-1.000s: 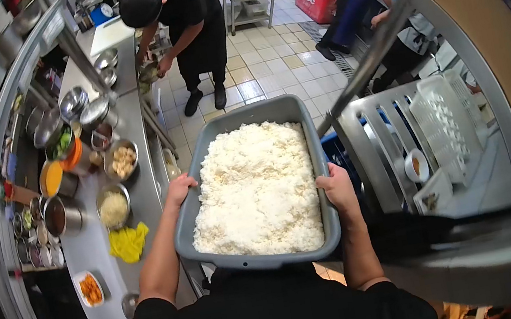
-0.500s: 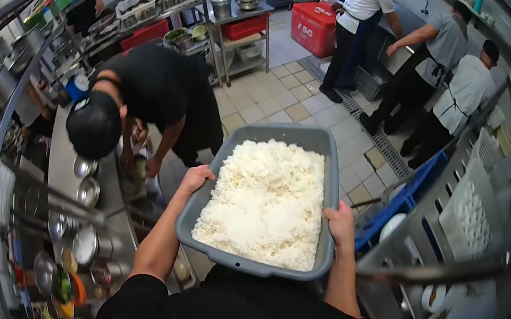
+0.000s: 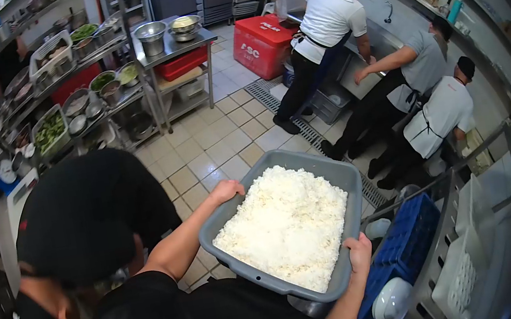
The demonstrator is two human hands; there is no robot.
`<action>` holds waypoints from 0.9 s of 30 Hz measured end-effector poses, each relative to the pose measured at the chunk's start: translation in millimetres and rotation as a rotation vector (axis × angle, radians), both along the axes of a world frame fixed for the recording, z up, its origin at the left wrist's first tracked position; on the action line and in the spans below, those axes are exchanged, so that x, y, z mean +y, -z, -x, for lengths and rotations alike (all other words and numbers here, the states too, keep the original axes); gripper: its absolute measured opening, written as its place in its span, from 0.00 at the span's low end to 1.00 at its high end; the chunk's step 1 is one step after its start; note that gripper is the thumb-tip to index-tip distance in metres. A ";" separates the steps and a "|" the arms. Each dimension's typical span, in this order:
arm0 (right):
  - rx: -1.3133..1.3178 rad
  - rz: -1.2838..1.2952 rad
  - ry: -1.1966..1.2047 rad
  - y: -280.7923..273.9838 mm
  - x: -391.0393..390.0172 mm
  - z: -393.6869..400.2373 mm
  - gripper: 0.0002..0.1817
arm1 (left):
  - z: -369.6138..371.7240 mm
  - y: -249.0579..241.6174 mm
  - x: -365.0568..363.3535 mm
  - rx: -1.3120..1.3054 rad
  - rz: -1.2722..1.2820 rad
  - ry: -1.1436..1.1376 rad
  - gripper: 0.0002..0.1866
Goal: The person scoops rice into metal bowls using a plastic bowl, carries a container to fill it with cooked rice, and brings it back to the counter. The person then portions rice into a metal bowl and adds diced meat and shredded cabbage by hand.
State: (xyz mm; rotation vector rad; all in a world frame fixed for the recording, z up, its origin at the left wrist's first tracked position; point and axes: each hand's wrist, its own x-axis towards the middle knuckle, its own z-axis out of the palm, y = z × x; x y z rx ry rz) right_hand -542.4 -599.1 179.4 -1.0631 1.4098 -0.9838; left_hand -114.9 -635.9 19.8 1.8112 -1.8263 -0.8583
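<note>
Between my hands is a grey plastic tub point(image 3: 257, 278), heaped with white cooked rice point(image 3: 286, 225). My left hand point(image 3: 227, 191) grips the rim on the far left side, fingers closed over the edge. Lower on the right side, my right hand point(image 3: 358, 253) is wrapped round the rim, thumb on top. The tub hangs in front of my body above the floor, tilted a little in view. Its underside is hidden.
A bent-over person in black point(image 3: 87, 213) is close on my left. Three people work along the right wall. Ahead stand a steel table point(image 3: 174, 49) and a red cooler box point(image 3: 264, 44). Blue crates point(image 3: 408, 235) and a dish rack point(image 3: 458, 281) flank my right.
My view has moved forward through the kitchen, with the tub still in both hands. The person in black now appears much nearer on the left, and the steel table and red cooler look closer.
</note>
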 end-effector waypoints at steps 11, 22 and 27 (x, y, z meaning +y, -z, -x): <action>-0.082 -0.052 -0.173 4.3 -368.9 -145.9 0.17 | -135.1 -10.1 -286.1 0.156 -0.134 -0.289 0.10; -0.091 -0.023 -0.244 5.9 -695.3 -402.0 0.13 | -405.6 -19.0 -598.1 0.119 0.151 -0.371 0.14; -0.145 -0.035 -0.297 10.1 -844.6 -483.2 0.16 | -489.7 -44.7 -730.1 0.078 0.109 -0.422 0.12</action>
